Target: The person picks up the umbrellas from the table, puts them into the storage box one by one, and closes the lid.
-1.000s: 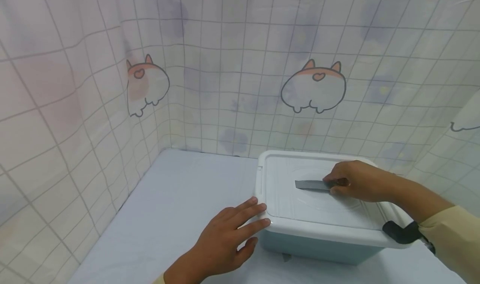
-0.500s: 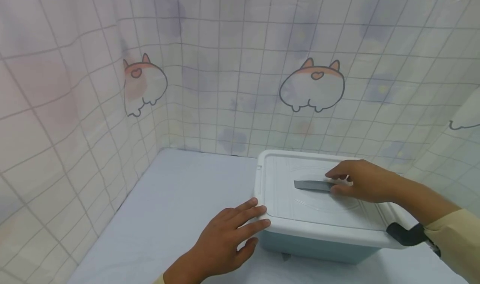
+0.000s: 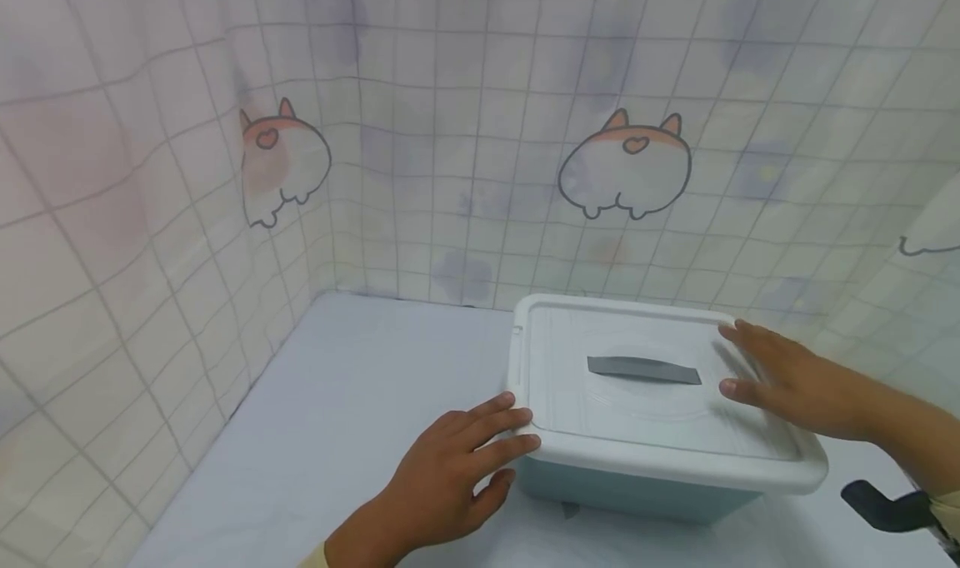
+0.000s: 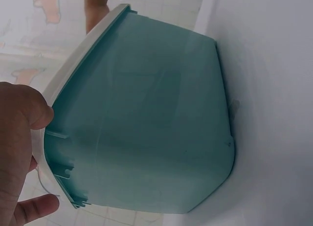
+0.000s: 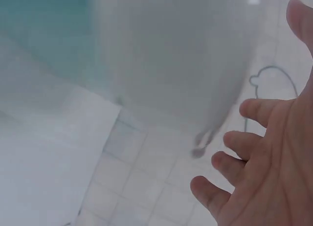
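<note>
A storage box with a teal body (image 3: 637, 493) and a white lid (image 3: 570, 410) stands on the table, the lid seated on top. Across the lid's middle lies a grey strip-like handle (image 3: 645, 369). My left hand (image 3: 450, 476) rests straight fingertips on the lid's front left corner; the left wrist view shows its thumb (image 4: 36, 111) at the white rim beside the teal wall (image 4: 146, 113). Over the lid's right end my right hand (image 3: 795, 385) is spread, holding nothing. In the right wrist view its fingers (image 5: 210, 194) are apart, beside the blurred lid.
The pale table (image 3: 360, 401) extends left of the box. Behind and at both sides hangs a checked curtain (image 3: 465, 135) with animal drawings. A black strap end (image 3: 885, 505) sits at my right wrist, low beside the box.
My right hand has let go of the grey handle, opened its fingers and moved right to the lid's right end. My left hand and the box have stayed in place.
</note>
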{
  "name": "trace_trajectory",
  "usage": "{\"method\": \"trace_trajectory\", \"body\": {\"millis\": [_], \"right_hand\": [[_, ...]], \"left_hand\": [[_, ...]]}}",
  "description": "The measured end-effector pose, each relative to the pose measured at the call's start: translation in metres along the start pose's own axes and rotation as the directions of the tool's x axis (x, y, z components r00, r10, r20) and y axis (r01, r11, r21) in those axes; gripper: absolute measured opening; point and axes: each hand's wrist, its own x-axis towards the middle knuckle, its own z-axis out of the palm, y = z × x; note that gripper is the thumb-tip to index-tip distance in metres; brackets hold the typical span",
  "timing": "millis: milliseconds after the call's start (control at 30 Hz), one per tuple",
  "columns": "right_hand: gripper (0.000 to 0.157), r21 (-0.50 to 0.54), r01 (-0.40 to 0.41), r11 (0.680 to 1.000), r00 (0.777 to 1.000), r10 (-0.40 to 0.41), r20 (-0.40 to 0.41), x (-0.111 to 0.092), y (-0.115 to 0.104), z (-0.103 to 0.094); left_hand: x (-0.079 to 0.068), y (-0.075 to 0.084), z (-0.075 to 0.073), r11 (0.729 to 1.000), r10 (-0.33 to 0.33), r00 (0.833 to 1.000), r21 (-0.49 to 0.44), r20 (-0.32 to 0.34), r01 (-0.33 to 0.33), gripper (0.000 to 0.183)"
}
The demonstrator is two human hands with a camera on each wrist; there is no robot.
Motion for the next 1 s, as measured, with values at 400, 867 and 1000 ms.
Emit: {"method": "trace_trajectory", "body": {"millis": [400,867,1000], "right_hand": [[0.085,0.004,0.111,0.994,0.991,-0.110,-0.076,-0.016,0.018,0.028],[0.080,0.078,0.068,0.995,0.993,-0.060,-0.105,-0.016,0.020,0.033],[0.078,0.100,0.027,0.995,0.989,-0.013,-0.144,-0.021,0.025,0.030]], "left_hand": [[-0.003,0.002,-0.006,0.997,-0.048,0.998,-0.053,0.035,0.050,0.049],[-0.002,-0.032,-0.027,0.974,-0.179,0.970,-0.113,0.166,0.199,0.055],[-0.003,-0.062,-0.045,0.948,-0.302,0.934,-0.046,0.193,0.316,0.056]]}}
